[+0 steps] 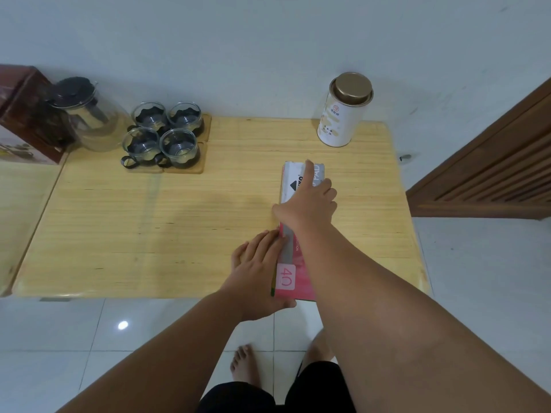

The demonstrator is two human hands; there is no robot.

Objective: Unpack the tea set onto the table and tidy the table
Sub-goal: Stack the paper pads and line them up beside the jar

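Note:
A long grey and pink pad [288, 257] lies on the wooden table [179, 222], its near end over the front edge. My right hand [308, 204] lies flat on its far half, index finger stretched out. My left hand [258, 269] presses against the pad's left edge near the front. At the back left stand a glass teapot [89, 117] with a black lid and several glass cups [164, 135] on wooden coasters [205, 144]. A white tea tin [343, 111] with a gold lid stands at the back right.
A dark red box [24, 114] stands at the far left beside the teapot. A second table surface [18, 204] adjoins on the left. A wooden slatted panel [492, 162] rises to the right. White tiled floor and my bare feet are below.

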